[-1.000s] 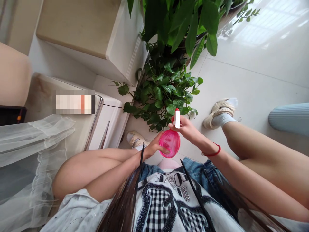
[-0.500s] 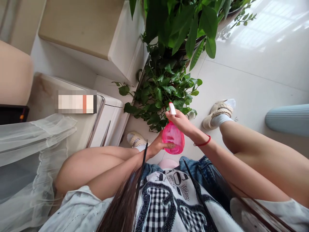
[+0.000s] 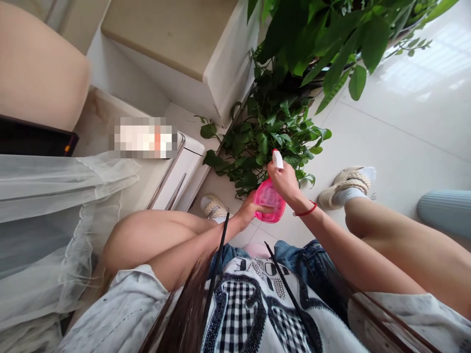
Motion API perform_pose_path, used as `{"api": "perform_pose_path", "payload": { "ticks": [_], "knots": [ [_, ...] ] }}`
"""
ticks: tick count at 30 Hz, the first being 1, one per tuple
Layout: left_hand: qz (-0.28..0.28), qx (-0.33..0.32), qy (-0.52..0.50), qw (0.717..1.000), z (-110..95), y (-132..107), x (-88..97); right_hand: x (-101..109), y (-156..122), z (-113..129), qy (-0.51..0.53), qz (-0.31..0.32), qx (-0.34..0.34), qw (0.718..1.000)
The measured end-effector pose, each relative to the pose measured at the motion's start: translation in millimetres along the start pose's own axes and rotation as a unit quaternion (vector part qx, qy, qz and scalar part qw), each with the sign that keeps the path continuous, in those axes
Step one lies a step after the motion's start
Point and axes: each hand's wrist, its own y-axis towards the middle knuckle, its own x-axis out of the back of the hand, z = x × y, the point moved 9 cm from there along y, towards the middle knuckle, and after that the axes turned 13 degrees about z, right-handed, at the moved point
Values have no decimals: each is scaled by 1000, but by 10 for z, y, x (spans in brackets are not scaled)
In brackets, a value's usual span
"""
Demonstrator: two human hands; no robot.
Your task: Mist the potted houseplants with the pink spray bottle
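Both my hands are on a pink see-through spray bottle [image 3: 271, 198] with a white and red spray head. My right hand [image 3: 285, 180], a red cord on its wrist, is closed around the neck and trigger. My left hand [image 3: 252, 208] grips the lower body of the bottle from the left, its thumb across the side. The nozzle points away from me at a leafy green trailing plant [image 3: 265, 137] just beyond. Whether any spray is coming out I cannot see.
A taller broad-leaved plant [image 3: 342, 44] stands behind. To the left are a beige-topped white cabinet [image 3: 169, 34], a blurred-out box [image 3: 143, 139] and a sheer curtain [image 3: 47, 206]. A ribbed light-blue bin [image 3: 445, 211] stands at right on the tiled floor [image 3: 408, 132].
My view has shifted, so the plants and cabinet appear further right. The bottle has tipped a little further forward, with both hands still holding it.
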Motion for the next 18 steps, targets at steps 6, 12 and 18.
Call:
{"api": "perform_pose_path", "payload": {
  "ticks": [6,12,18],
  "knots": [
    [1,-1,-8,1000,-26,6,5,16,-3,-111,22,-25,-42,999],
    [18,5,-21,1000,-49,29,-32,42,1,-176,15,-31,-42,999],
    [42,0,34,999,-131,41,-45,97,-31,-199,23,-49,-47,997]
  ]
}}
